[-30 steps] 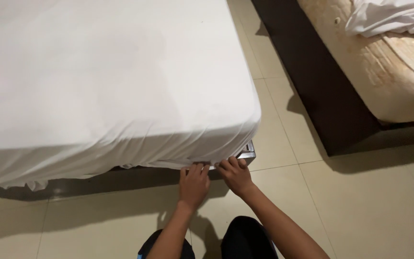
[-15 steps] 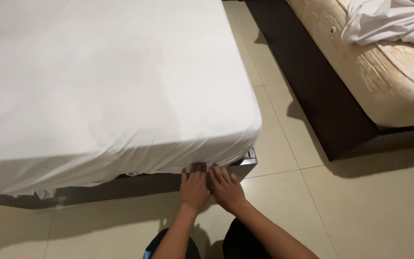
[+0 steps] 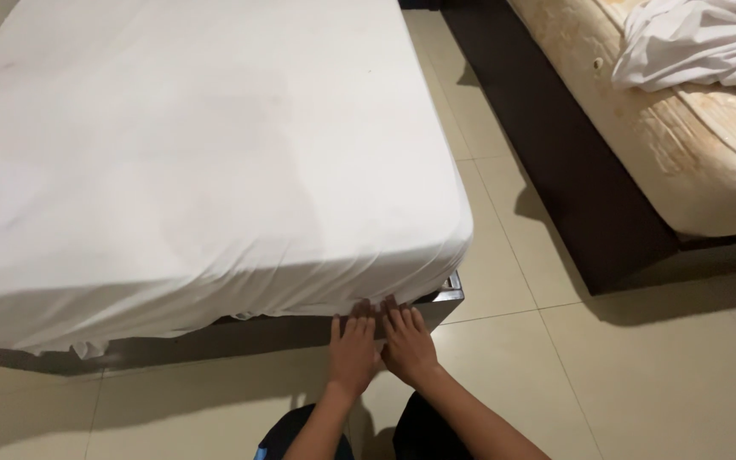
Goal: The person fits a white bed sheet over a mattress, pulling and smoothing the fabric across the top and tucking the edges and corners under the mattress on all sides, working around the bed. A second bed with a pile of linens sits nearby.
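Note:
A bed with a white sheet [image 3: 206,170] pulled over its mattress fills the left of the view. Both hands press side by side against the lower edge of the sheet, near the bed's near right corner, above the dark bed base [image 3: 215,336]. My left hand [image 3: 353,349] lies flat with its fingers together and the fingertips at the sheet's hem. My right hand [image 3: 406,341] touches it on the right, fingers extended up under the hem. Neither hand visibly grips cloth. To the left, a bit of sheet hangs loose [image 3: 87,347].
A second bed at the right has a bare patterned mattress [image 3: 692,145] on a dark base [image 3: 572,170], with a crumpled white sheet [image 3: 700,43] on top. Beige tiled floor [image 3: 641,366] lies between and before the beds. My dark-clothed knees [image 3: 359,434] are at the bottom.
My hands have come together and shifted slightly left along the hem, from pinching the sheet's corner to pressing flat against it. The view has moved closer to the bed.

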